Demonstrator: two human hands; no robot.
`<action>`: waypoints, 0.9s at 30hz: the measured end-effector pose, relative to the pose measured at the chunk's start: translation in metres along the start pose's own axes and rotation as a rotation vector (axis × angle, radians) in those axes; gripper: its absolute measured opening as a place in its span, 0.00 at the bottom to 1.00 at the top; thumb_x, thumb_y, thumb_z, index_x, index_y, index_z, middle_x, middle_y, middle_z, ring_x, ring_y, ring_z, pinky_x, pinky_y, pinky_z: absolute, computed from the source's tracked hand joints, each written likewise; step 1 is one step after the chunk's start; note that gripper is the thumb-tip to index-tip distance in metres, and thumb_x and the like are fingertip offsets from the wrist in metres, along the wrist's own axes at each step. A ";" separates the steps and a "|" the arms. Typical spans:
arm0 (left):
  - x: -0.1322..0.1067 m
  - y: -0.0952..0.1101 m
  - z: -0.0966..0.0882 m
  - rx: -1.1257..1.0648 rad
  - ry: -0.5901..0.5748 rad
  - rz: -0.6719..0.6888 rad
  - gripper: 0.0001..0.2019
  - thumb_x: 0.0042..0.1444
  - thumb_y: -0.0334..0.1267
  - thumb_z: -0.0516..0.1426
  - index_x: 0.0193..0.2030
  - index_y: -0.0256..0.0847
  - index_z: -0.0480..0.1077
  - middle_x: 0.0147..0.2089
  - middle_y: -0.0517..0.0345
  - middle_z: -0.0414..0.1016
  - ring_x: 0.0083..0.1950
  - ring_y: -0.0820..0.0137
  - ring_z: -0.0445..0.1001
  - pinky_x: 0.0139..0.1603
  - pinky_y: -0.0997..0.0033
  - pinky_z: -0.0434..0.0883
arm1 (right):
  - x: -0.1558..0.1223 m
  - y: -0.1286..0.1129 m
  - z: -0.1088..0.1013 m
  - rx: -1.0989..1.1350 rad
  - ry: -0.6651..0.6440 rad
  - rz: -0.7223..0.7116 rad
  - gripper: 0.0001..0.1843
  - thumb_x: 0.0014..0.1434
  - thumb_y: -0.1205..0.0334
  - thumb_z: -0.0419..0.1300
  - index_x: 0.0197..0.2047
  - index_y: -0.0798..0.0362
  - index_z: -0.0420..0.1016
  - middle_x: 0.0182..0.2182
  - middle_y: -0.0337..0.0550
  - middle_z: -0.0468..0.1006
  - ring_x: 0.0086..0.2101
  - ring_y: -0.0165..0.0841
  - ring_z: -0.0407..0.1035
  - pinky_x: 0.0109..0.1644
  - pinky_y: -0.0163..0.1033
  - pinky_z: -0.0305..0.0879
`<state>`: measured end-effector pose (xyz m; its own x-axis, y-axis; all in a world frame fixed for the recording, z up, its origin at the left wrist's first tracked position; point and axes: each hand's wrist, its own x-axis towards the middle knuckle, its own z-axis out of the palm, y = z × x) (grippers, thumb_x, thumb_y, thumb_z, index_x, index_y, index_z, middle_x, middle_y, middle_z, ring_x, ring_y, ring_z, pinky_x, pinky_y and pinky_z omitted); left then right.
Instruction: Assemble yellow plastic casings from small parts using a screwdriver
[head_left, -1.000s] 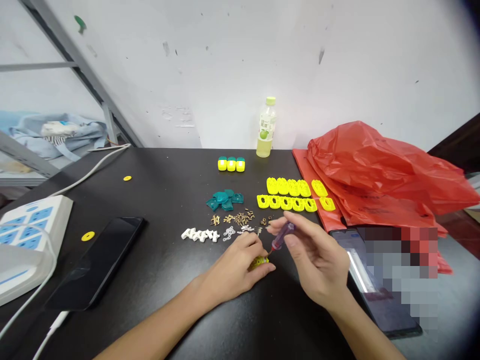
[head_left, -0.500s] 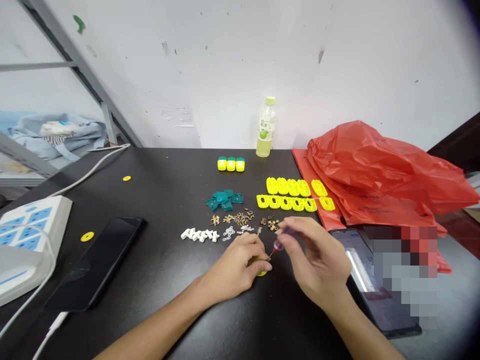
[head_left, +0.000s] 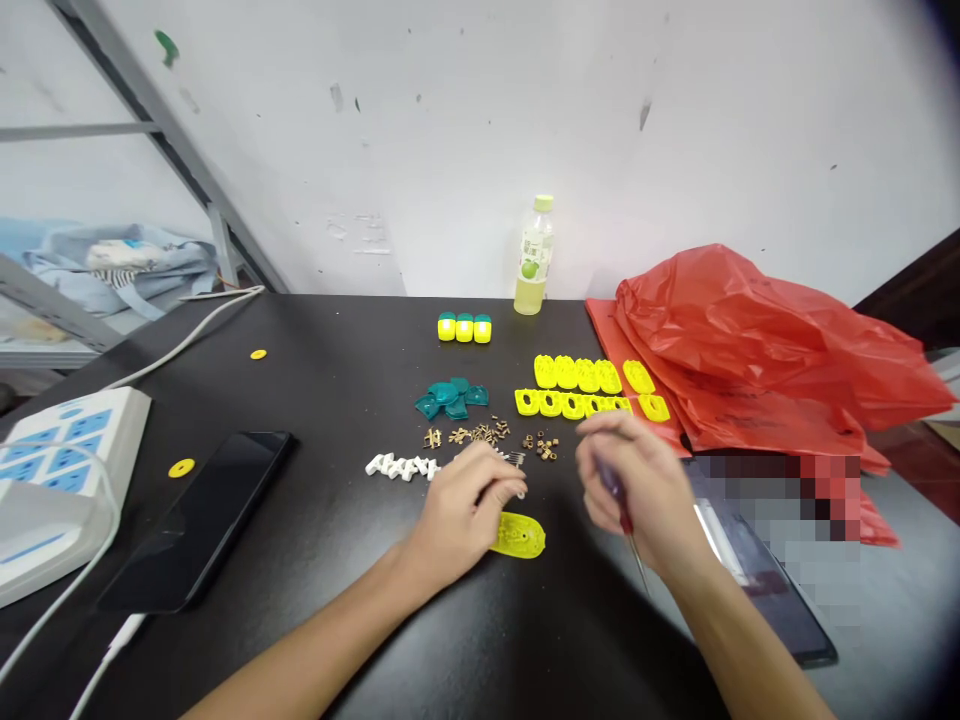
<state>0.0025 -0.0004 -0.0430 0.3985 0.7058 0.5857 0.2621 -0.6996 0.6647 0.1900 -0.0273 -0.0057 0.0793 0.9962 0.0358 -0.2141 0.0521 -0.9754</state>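
A screwdriver (head_left: pixel 613 484) with a purple handle and red collar lies in my right hand (head_left: pixel 645 490). Its shaft points down towards me, off the table parts. Thumb and fingers of my left hand (head_left: pixel 472 505) are pinched together above a yellow plastic shell (head_left: pixel 520 536), whose left end they hide. Something tiny and pale shows at those fingertips, too small to name. Just beyond are white plastic pieces (head_left: pixel 401 467), brass pins (head_left: pixel 489 432), small brass nuts (head_left: pixel 546 444) and thin metal pins (head_left: pixel 516 459). Dark green covers (head_left: pixel 450 398) lie farther back.
Rows of yellow shells (head_left: pixel 577 374) and yellow frames (head_left: pixel 550 403) stand right of centre. Three green-and-yellow pieces (head_left: pixel 465 328) and a drink bottle (head_left: pixel 531 265) are behind. Red plastic bags (head_left: pixel 757 350), a phone (head_left: pixel 202 520), a tablet-like device (head_left: pixel 780 600) and a power strip (head_left: pixel 82 450) flank them.
My right hand has drawn the screwdriver away to the right and turned its tip towards me. My left hand has let go of the yellow shell, which now lies uncovered on the table.
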 end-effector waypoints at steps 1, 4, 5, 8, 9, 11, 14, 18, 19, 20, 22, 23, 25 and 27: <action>0.001 0.000 -0.001 -0.017 0.072 -0.018 0.06 0.64 0.28 0.55 0.37 0.40 0.71 0.33 0.60 0.72 0.35 0.73 0.70 0.36 0.72 0.67 | -0.003 0.000 0.004 -0.126 -0.137 0.046 0.05 0.64 0.60 0.58 0.37 0.51 0.70 0.21 0.29 0.67 0.14 0.21 0.53 0.16 0.29 0.51; -0.001 -0.003 -0.004 -0.036 0.156 -0.017 0.05 0.64 0.28 0.56 0.39 0.41 0.71 0.33 0.60 0.72 0.33 0.74 0.71 0.34 0.73 0.68 | -0.010 0.002 0.018 -0.415 -0.376 -0.037 0.13 0.66 0.60 0.57 0.29 0.53 0.69 0.22 0.33 0.68 0.24 0.25 0.61 0.28 0.32 0.60; -0.002 -0.004 -0.005 -0.025 0.157 0.002 0.05 0.64 0.28 0.55 0.40 0.41 0.71 0.33 0.60 0.73 0.33 0.73 0.71 0.33 0.73 0.68 | -0.012 0.002 0.023 -0.463 -0.392 -0.078 0.14 0.67 0.60 0.55 0.28 0.53 0.69 0.24 0.34 0.69 0.27 0.26 0.62 0.31 0.32 0.60; -0.003 -0.006 -0.009 0.116 0.130 0.102 0.04 0.65 0.29 0.53 0.41 0.40 0.69 0.31 0.60 0.71 0.31 0.73 0.70 0.32 0.72 0.68 | -0.015 0.006 0.034 -0.607 -0.350 -0.161 0.15 0.67 0.63 0.51 0.28 0.53 0.67 0.22 0.33 0.65 0.24 0.26 0.58 0.28 0.32 0.55; -0.002 -0.006 -0.011 0.189 0.103 0.131 0.05 0.66 0.30 0.52 0.39 0.40 0.68 0.30 0.60 0.69 0.30 0.73 0.69 0.32 0.72 0.67 | -0.015 0.008 0.036 -0.687 -0.320 -0.207 0.15 0.66 0.64 0.51 0.27 0.53 0.66 0.21 0.33 0.64 0.23 0.25 0.56 0.27 0.33 0.52; -0.001 -0.005 -0.013 0.326 0.047 0.147 0.10 0.67 0.31 0.49 0.33 0.41 0.64 0.27 0.61 0.66 0.27 0.73 0.65 0.29 0.72 0.64 | -0.015 0.012 0.040 -0.896 -0.253 -0.330 0.15 0.65 0.66 0.51 0.25 0.53 0.65 0.21 0.33 0.62 0.23 0.26 0.55 0.28 0.34 0.49; 0.003 -0.001 -0.015 0.401 -0.016 0.050 0.15 0.68 0.33 0.47 0.28 0.42 0.59 0.24 0.64 0.62 0.23 0.74 0.61 0.26 0.72 0.59 | -0.012 0.017 0.044 -1.251 -0.193 -0.406 0.15 0.65 0.65 0.50 0.26 0.54 0.68 0.24 0.39 0.69 0.25 0.29 0.61 0.30 0.36 0.49; 0.011 -0.008 -0.028 0.292 0.040 -0.171 0.14 0.69 0.37 0.49 0.30 0.41 0.64 0.25 0.65 0.68 0.25 0.74 0.66 0.29 0.73 0.63 | 0.006 0.015 0.044 -1.493 -0.176 -0.303 0.15 0.68 0.61 0.48 0.32 0.53 0.72 0.28 0.42 0.74 0.28 0.32 0.68 0.31 0.37 0.49; 0.013 -0.013 -0.034 0.271 0.087 -0.215 0.12 0.68 0.37 0.51 0.31 0.41 0.66 0.26 0.64 0.70 0.26 0.74 0.68 0.30 0.73 0.64 | 0.012 0.014 0.044 -1.505 -0.180 -0.287 0.15 0.68 0.61 0.48 0.32 0.53 0.72 0.28 0.42 0.75 0.28 0.32 0.69 0.31 0.36 0.50; 0.016 -0.019 -0.041 0.275 0.111 -0.244 0.10 0.66 0.37 0.53 0.33 0.41 0.68 0.27 0.64 0.72 0.26 0.74 0.69 0.31 0.73 0.65 | 0.019 0.014 0.043 -1.514 -0.187 -0.276 0.15 0.68 0.61 0.49 0.33 0.52 0.72 0.27 0.42 0.76 0.28 0.32 0.69 0.32 0.36 0.50; 0.020 -0.032 -0.053 0.333 0.121 -0.254 0.06 0.63 0.34 0.55 0.34 0.41 0.72 0.29 0.62 0.75 0.29 0.71 0.71 0.34 0.71 0.66 | 0.031 0.014 0.044 -1.538 -0.212 -0.256 0.15 0.69 0.60 0.49 0.34 0.52 0.72 0.28 0.43 0.77 0.29 0.34 0.71 0.32 0.36 0.51; 0.022 -0.037 -0.058 0.358 0.109 -0.244 0.06 0.62 0.32 0.56 0.34 0.41 0.74 0.31 0.60 0.77 0.32 0.70 0.73 0.36 0.70 0.68 | 0.036 0.014 0.044 -1.550 -0.225 -0.249 0.14 0.69 0.60 0.49 0.35 0.52 0.73 0.29 0.44 0.78 0.30 0.34 0.72 0.33 0.36 0.52; 0.022 -0.045 -0.062 0.384 0.077 -0.220 0.08 0.61 0.31 0.55 0.35 0.41 0.77 0.34 0.57 0.79 0.35 0.67 0.76 0.39 0.67 0.70 | 0.043 0.015 0.047 -1.571 -0.253 -0.241 0.15 0.69 0.60 0.49 0.36 0.52 0.74 0.31 0.46 0.79 0.32 0.36 0.74 0.33 0.36 0.53; 0.020 -0.048 -0.060 0.384 0.042 -0.200 0.10 0.61 0.30 0.55 0.36 0.41 0.78 0.37 0.54 0.81 0.38 0.65 0.77 0.41 0.65 0.72 | 0.045 0.016 0.049 -1.585 -0.291 -0.239 0.15 0.69 0.60 0.48 0.37 0.53 0.74 0.32 0.47 0.80 0.32 0.37 0.75 0.33 0.36 0.54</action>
<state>-0.0545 0.0542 -0.0356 0.2722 0.8302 0.4865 0.6419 -0.5333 0.5510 0.1425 0.0219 -0.0088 -0.2541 0.9647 0.0692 0.9500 0.2624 -0.1694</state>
